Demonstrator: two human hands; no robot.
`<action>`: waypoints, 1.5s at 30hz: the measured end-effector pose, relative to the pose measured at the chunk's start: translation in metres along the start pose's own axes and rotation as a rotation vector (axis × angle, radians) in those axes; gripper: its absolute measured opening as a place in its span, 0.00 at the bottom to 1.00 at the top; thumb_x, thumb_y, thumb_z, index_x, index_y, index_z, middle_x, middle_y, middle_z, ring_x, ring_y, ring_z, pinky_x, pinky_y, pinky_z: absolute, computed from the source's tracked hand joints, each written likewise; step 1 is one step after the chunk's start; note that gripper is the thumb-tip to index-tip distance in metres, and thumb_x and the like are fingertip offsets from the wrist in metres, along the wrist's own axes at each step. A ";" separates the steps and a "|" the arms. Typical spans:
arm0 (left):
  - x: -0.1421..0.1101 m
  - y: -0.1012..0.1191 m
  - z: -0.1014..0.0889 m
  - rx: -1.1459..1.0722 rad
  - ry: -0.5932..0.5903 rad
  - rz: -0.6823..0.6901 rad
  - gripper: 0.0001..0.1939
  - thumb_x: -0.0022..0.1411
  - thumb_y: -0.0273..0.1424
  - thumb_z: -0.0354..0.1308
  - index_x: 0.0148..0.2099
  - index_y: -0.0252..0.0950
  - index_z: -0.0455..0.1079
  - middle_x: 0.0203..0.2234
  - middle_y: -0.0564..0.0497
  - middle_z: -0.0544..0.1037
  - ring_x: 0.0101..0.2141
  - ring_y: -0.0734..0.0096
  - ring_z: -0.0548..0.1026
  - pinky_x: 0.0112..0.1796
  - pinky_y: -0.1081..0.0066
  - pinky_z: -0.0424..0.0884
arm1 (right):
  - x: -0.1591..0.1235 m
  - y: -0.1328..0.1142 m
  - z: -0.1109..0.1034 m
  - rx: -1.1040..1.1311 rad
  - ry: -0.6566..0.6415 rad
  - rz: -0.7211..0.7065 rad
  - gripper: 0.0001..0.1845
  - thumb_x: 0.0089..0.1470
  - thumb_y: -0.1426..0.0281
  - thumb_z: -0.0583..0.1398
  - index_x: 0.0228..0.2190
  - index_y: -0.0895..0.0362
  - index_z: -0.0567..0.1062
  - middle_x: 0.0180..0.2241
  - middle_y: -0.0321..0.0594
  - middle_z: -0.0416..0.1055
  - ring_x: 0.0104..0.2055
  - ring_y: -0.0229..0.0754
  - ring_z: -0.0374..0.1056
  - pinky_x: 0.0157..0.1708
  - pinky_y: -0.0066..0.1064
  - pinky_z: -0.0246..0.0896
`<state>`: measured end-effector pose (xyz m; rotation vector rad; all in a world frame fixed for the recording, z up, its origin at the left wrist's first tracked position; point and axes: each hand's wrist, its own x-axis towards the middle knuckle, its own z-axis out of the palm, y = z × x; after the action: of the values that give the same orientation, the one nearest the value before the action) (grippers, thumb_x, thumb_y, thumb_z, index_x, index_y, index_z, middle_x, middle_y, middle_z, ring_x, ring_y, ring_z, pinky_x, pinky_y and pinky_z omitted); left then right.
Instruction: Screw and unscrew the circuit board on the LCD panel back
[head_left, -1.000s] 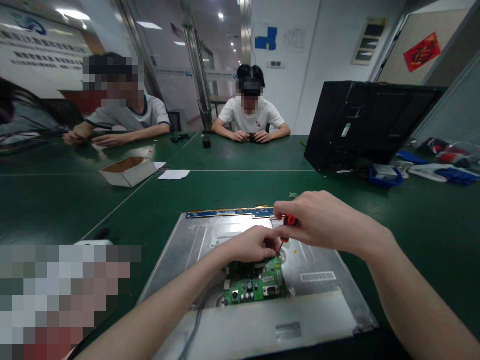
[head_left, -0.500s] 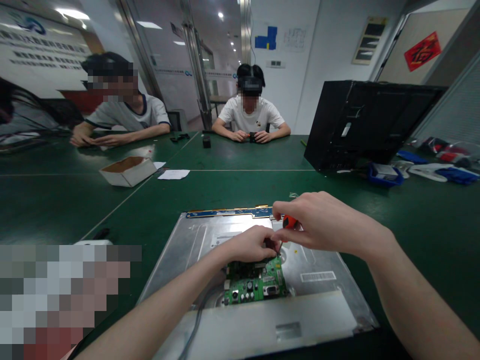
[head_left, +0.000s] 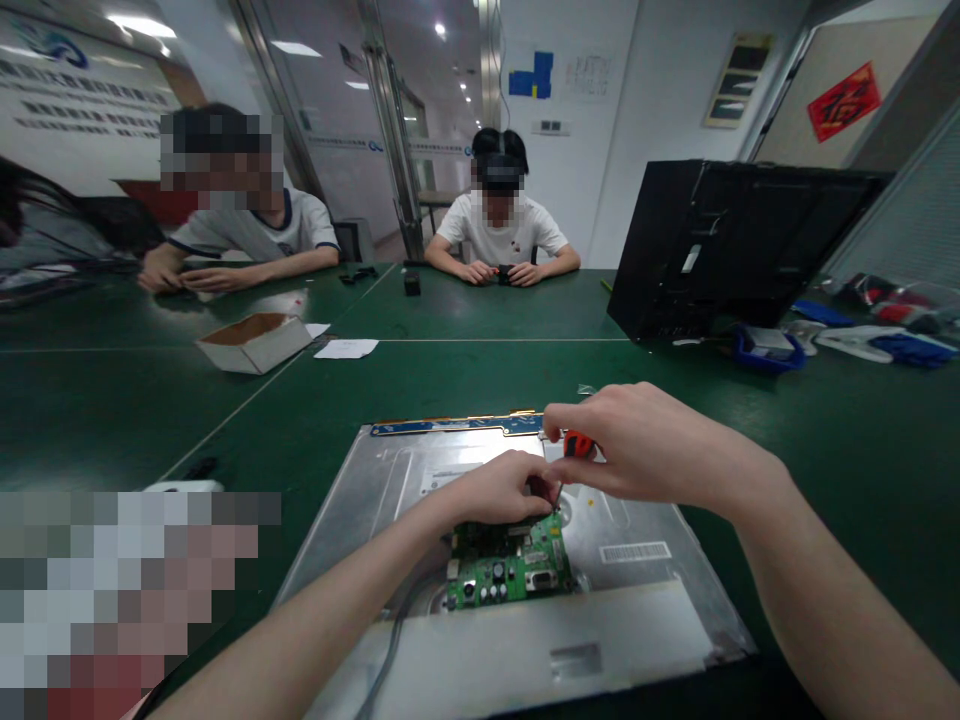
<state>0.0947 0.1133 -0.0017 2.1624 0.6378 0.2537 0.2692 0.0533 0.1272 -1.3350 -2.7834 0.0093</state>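
Observation:
A silver metal monitor back panel (head_left: 645, 515) lies flat on the green table before me. A small green circuit board (head_left: 510, 565) sits on its middle. My right hand (head_left: 637, 440) is closed around a screwdriver with an orange handle (head_left: 576, 444), its thin shaft angled down to the board's far edge. My left hand (head_left: 499, 490) rests curled on the board's top edge, fingertips pinched beside the screwdriver tip. A blue flex strip (head_left: 457, 426) runs along the panel's far edge.
An open cardboard box (head_left: 255, 342) and white paper (head_left: 346, 348) lie at left. A black monitor shell (head_left: 720, 245) stands at right with blue items (head_left: 769, 350) beside it. Two people sit across the table (head_left: 450, 370), hands on small dark parts. A grey cable (head_left: 394, 640) trails toward me.
Nearly nothing has moved. My right hand's fingers have shifted slightly on the orange handle while both hands stay over the board.

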 end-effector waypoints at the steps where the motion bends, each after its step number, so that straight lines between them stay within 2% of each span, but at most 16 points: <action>1: 0.000 0.000 0.000 -0.005 -0.003 0.000 0.07 0.52 0.18 0.57 0.32 0.33 0.71 0.26 0.54 0.75 0.29 0.71 0.72 0.32 0.75 0.66 | 0.001 0.001 0.001 -0.011 0.000 0.016 0.09 0.59 0.61 0.57 0.36 0.52 0.72 0.26 0.36 0.73 0.27 0.39 0.65 0.24 0.28 0.45; 4: -0.001 0.000 0.001 -0.008 0.001 -0.003 0.07 0.52 0.18 0.57 0.32 0.33 0.71 0.26 0.54 0.75 0.28 0.71 0.72 0.32 0.75 0.66 | 0.002 0.001 0.002 -0.025 -0.005 0.034 0.10 0.59 0.61 0.56 0.33 0.53 0.73 0.24 0.36 0.72 0.25 0.38 0.64 0.23 0.28 0.44; 7: -0.001 -0.001 0.001 0.007 0.014 -0.008 0.06 0.51 0.19 0.57 0.32 0.33 0.72 0.26 0.54 0.75 0.29 0.71 0.72 0.32 0.74 0.66 | 0.001 0.001 0.001 -0.008 0.002 0.019 0.06 0.57 0.66 0.57 0.35 0.53 0.73 0.26 0.36 0.72 0.26 0.39 0.64 0.24 0.28 0.45; 12: 0.000 0.000 -0.001 0.020 0.019 -0.007 0.06 0.51 0.19 0.58 0.31 0.34 0.72 0.26 0.55 0.74 0.29 0.70 0.71 0.32 0.75 0.65 | -0.002 -0.001 -0.001 0.075 0.005 -0.038 0.10 0.53 0.71 0.57 0.40 0.53 0.70 0.30 0.35 0.73 0.29 0.38 0.65 0.25 0.28 0.46; 15: 0.000 0.001 -0.002 0.017 0.003 0.005 0.06 0.51 0.19 0.58 0.30 0.33 0.71 0.25 0.55 0.74 0.29 0.70 0.71 0.32 0.74 0.65 | -0.002 0.000 -0.001 0.059 -0.003 -0.043 0.08 0.56 0.66 0.57 0.40 0.52 0.71 0.29 0.35 0.74 0.29 0.39 0.66 0.25 0.28 0.46; 18: 0.000 0.001 -0.001 0.009 -0.014 0.009 0.07 0.52 0.18 0.57 0.33 0.33 0.72 0.26 0.54 0.75 0.30 0.70 0.72 0.33 0.74 0.66 | 0.001 0.001 0.000 0.006 0.001 -0.007 0.09 0.58 0.61 0.56 0.34 0.52 0.72 0.25 0.35 0.72 0.26 0.39 0.64 0.24 0.28 0.44; 21: -0.001 0.001 -0.001 0.014 -0.014 0.003 0.06 0.53 0.19 0.57 0.33 0.33 0.71 0.27 0.53 0.75 0.30 0.70 0.72 0.33 0.74 0.66 | 0.001 0.002 0.001 -0.014 0.007 0.013 0.08 0.59 0.63 0.55 0.33 0.52 0.72 0.24 0.35 0.72 0.25 0.39 0.64 0.24 0.28 0.44; 23: -0.002 0.001 -0.001 0.027 -0.007 0.000 0.06 0.53 0.19 0.58 0.33 0.33 0.71 0.27 0.53 0.75 0.30 0.69 0.72 0.33 0.73 0.65 | 0.000 0.001 0.001 0.000 0.009 0.007 0.06 0.57 0.66 0.56 0.35 0.52 0.72 0.26 0.34 0.72 0.26 0.39 0.65 0.24 0.28 0.44; 26: -0.003 0.001 -0.002 0.044 0.007 -0.005 0.06 0.53 0.20 0.58 0.34 0.33 0.71 0.29 0.52 0.75 0.32 0.68 0.72 0.34 0.73 0.65 | -0.001 -0.001 -0.001 0.040 0.010 -0.012 0.10 0.54 0.69 0.57 0.40 0.52 0.70 0.30 0.35 0.74 0.29 0.39 0.66 0.24 0.28 0.46; 30: -0.002 0.003 -0.002 0.045 -0.012 0.001 0.06 0.54 0.20 0.58 0.35 0.33 0.71 0.30 0.52 0.75 0.32 0.67 0.72 0.35 0.72 0.65 | -0.001 0.001 0.000 0.040 0.001 -0.004 0.11 0.56 0.65 0.57 0.42 0.51 0.70 0.30 0.35 0.74 0.29 0.40 0.67 0.25 0.28 0.45; 34: -0.002 0.003 -0.002 0.040 -0.034 0.009 0.07 0.54 0.19 0.57 0.35 0.33 0.70 0.28 0.53 0.74 0.31 0.69 0.72 0.33 0.74 0.66 | 0.001 0.003 0.003 -0.017 0.013 0.028 0.09 0.59 0.61 0.56 0.38 0.50 0.72 0.26 0.34 0.73 0.27 0.40 0.65 0.24 0.28 0.43; 38: -0.003 0.003 -0.002 0.056 -0.020 0.000 0.06 0.54 0.19 0.57 0.34 0.33 0.70 0.28 0.53 0.74 0.31 0.69 0.71 0.33 0.73 0.65 | 0.000 0.002 0.003 -0.001 0.017 0.021 0.08 0.57 0.66 0.56 0.39 0.51 0.71 0.27 0.34 0.73 0.26 0.39 0.65 0.24 0.28 0.44; 41: -0.003 0.002 -0.002 0.066 -0.007 -0.009 0.06 0.54 0.20 0.58 0.35 0.33 0.70 0.30 0.52 0.75 0.32 0.67 0.71 0.34 0.72 0.65 | -0.001 0.000 0.001 0.038 0.021 0.001 0.11 0.53 0.69 0.57 0.41 0.53 0.69 0.28 0.35 0.73 0.27 0.39 0.65 0.23 0.28 0.44; 45: -0.003 0.003 -0.003 0.066 -0.019 -0.006 0.06 0.54 0.20 0.57 0.36 0.33 0.70 0.30 0.52 0.75 0.32 0.67 0.72 0.34 0.73 0.65 | 0.000 0.001 0.002 0.051 0.007 -0.002 0.11 0.55 0.67 0.58 0.42 0.52 0.69 0.29 0.34 0.74 0.28 0.39 0.65 0.24 0.28 0.45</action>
<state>0.0919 0.1118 0.0023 2.2232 0.6501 0.2113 0.2702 0.0536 0.1257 -1.3176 -2.7595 0.0749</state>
